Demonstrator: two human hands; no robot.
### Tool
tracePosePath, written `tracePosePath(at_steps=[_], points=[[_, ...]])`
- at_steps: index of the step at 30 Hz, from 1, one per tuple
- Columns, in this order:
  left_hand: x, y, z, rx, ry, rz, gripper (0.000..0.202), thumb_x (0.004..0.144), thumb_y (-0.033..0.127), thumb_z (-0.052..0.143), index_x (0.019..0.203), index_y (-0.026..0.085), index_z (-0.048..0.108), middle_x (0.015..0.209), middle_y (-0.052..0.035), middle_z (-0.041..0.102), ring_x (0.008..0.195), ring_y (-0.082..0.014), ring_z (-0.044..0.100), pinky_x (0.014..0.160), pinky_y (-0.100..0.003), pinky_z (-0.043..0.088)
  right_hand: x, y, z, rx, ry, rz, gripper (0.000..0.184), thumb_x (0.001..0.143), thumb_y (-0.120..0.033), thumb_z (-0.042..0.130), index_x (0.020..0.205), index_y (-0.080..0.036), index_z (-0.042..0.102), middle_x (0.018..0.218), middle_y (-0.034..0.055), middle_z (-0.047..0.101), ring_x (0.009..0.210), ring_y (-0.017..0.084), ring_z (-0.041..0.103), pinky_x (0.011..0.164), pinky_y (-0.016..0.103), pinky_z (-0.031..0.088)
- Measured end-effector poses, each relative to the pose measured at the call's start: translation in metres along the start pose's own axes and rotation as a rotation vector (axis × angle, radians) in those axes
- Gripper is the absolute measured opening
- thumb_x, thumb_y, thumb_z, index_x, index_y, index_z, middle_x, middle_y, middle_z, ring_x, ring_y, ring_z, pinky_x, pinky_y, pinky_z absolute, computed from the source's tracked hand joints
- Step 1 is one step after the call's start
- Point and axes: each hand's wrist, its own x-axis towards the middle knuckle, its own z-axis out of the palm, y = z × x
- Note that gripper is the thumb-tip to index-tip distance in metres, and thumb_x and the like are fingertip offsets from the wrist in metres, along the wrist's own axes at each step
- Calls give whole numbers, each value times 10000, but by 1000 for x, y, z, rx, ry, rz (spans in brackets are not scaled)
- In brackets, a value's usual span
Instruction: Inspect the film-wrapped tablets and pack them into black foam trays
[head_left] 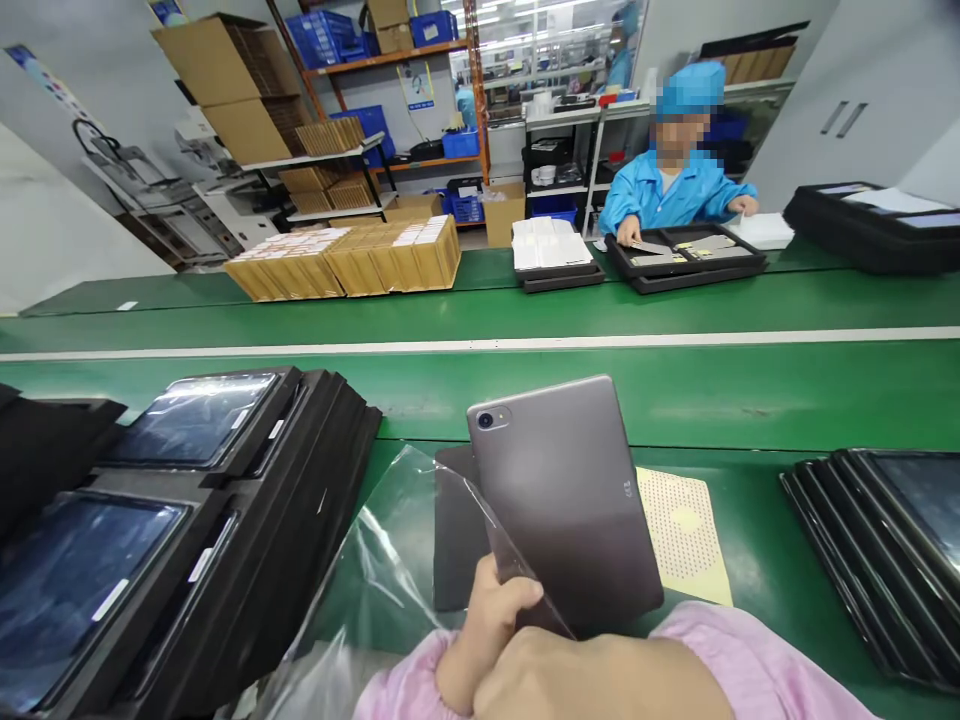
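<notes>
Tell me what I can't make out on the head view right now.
Head view:
tablet screen: faces away; only its back shows.
right hand grip: fingers tucked under, cut by the bottom edge.
dark sheet: mostly behind the tablet and clear film.
Marking on tablet back: too small.

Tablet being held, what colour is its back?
The tablet is dark grey; head view.

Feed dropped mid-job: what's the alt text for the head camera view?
The left hand grips the near edge of a grey tablet, back up with its camera showing, partly covered by clear plastic film; the right hand lies against the left. Stacked black trays of tablets stand at both sides, and a person in blue works across the green belt.
</notes>
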Motion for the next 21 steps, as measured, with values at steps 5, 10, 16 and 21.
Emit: tracePosePath(at_steps=[5,10,16,21], points=[[1,-6,-5,64,97,24,117,492,205,642,586,140,616,513,7,553,516,-130,484,513,-251,401,-28,8,-34,-6,194,-15,315,879,-330,533,589,-231,456,508,-66,438,460,88,431,448,198,363],[12,-7,7,258,282,189,191,601,261,594,744,141,639,671,-22,633,639,-167,554,634,-293,466,-51,30,-62,-258,830,419,345,729,-269,645,1051,-222,529,850,22,611,680,156,562,568,258,469],[21,-44,5,764,46,602,522,685,303,619,1190,171,595,1207,-146,607,1194,-292,493,1023,-452,395,-17,65,-25,50,571,715,521,752,-379,535,1224,-165,487,1058,112,645,968,267,606,854,416,478],[34,-24,-49,787,362,577,494,716,254,610,1204,193,574,1357,-131,501,1321,-305,376,1119,-499,280,-1,130,3,399,658,766,416,723,-424,503,1049,-173,559,1030,85,678,959,260,620,857,372,482]])
